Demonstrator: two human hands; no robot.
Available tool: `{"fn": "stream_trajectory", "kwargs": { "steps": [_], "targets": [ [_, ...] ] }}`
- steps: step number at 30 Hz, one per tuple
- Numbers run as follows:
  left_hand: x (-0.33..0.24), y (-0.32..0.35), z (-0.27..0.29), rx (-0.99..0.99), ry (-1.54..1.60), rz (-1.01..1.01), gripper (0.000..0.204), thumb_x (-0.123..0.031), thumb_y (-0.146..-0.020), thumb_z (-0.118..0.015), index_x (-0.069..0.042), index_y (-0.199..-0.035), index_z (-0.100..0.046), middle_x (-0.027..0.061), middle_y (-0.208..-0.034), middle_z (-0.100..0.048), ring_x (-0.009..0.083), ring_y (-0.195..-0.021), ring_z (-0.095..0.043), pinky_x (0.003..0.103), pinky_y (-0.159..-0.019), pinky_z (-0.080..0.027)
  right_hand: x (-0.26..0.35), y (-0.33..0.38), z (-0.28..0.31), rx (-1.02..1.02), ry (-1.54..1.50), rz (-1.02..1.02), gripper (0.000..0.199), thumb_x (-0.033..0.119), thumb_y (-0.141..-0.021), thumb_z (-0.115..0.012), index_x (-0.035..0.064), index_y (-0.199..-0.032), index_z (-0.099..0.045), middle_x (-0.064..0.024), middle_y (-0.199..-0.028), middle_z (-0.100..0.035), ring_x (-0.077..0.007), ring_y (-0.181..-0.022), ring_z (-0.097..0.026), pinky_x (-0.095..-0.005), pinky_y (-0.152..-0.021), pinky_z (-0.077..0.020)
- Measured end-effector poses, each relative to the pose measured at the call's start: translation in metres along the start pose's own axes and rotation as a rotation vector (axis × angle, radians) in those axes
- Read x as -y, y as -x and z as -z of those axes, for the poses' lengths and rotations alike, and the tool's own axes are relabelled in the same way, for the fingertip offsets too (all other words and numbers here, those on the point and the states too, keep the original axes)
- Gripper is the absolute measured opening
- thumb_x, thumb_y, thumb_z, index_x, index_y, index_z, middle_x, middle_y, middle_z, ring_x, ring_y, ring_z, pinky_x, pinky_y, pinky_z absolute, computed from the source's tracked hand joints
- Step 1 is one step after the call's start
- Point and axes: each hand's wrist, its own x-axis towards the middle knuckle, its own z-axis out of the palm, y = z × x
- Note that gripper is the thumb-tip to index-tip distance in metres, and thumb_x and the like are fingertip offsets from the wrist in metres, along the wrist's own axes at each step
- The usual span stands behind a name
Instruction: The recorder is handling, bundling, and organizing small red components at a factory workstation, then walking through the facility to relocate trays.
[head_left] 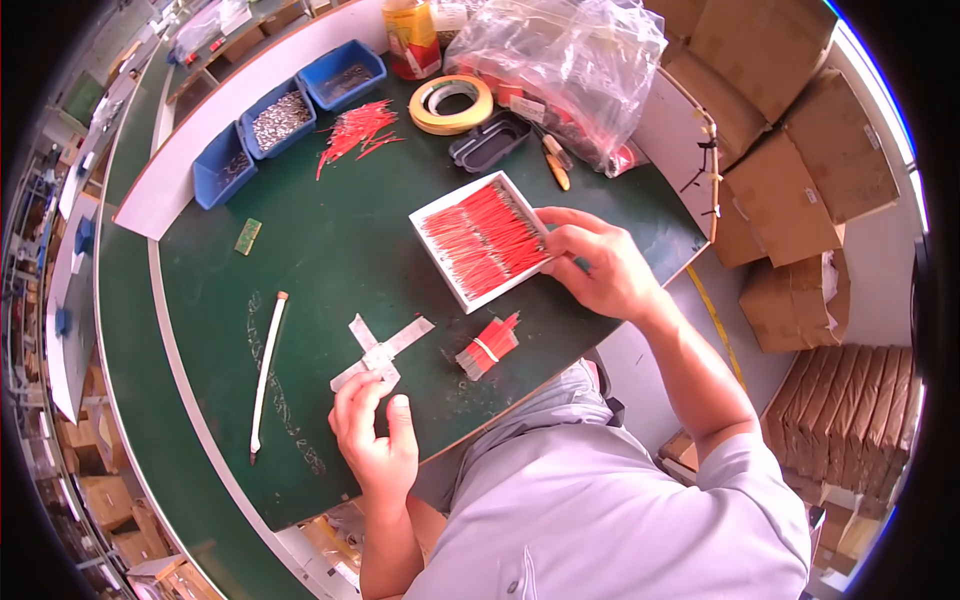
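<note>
A white open box (475, 297) filled with rows of red wires (480, 235) sits in the middle of the green table. My right hand (605, 265) grips its right wall, thumb and fingers at the edge. Lower left of the box lies a cross-shaped piece of pale flat strips (378, 355). My left hand (375, 430) is at its near end, fingers curved and thumb apart, holding nothing; the fingertips overlap the strips, and I cannot tell whether they press on them. Between the box and the table's front edge lies a banded bundle of red wires (487, 346).
Blue bins (280, 120) with small metal parts stand at the back left, beside loose red wires (358, 128). Behind the box are a tape roll (450, 104), a black tray (489, 142) and a plastic bag (560, 70). A white stick (267, 375) lies left. Cartons (800, 180) stand right.
</note>
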Motion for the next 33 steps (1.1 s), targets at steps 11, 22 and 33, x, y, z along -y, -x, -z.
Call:
{"fn": "stream_trajectory", "kwargs": {
  "steps": [11,22,33],
  "targets": [
    [0.002,0.003,-0.002,0.015,0.008,-0.006,0.022,-0.009,-0.091,-0.073,-0.002,-0.112,-0.068,0.0157,-0.122,-0.067,0.035,-0.114,-0.062,0.046,-0.102,-0.046,-0.051,0.105,0.102,-0.18,0.114,-0.298,0.018,-0.005,-0.084,-0.075,0.0006,-0.095,-0.062,-0.0175,-0.132,-0.07,-0.0226,-0.102,-0.074,-0.0319,-0.084,-0.06],
    [-0.03,-0.012,0.003,0.144,0.069,0.003,0.044,-0.011,-0.088,-0.078,0.0,-0.126,-0.06,0.0177,-0.13,-0.062,0.0367,-0.117,-0.06,0.046,-0.104,-0.044,-0.055,0.113,0.093,-0.462,0.434,-0.321,0.03,-0.005,-0.081,-0.078,0.0074,-0.107,-0.071,-0.0138,-0.141,-0.062,-0.0287,-0.113,-0.068,-0.0373,-0.091,-0.0589],
    [-0.058,-0.073,-0.054,0.742,-0.142,-0.089,0.069,-0.007,-0.085,-0.079,0.003,-0.144,-0.045,0.0216,-0.13,-0.061,0.0393,-0.12,-0.06,0.045,-0.103,-0.047,0.012,0.136,0.085,-0.635,0.276,-0.751,0.032,0.003,-0.085,-0.07,0.0114,-0.116,-0.067,-0.0111,-0.139,-0.058,-0.0356,-0.129,-0.056,-0.0452,-0.106,-0.051]
  ]
}}
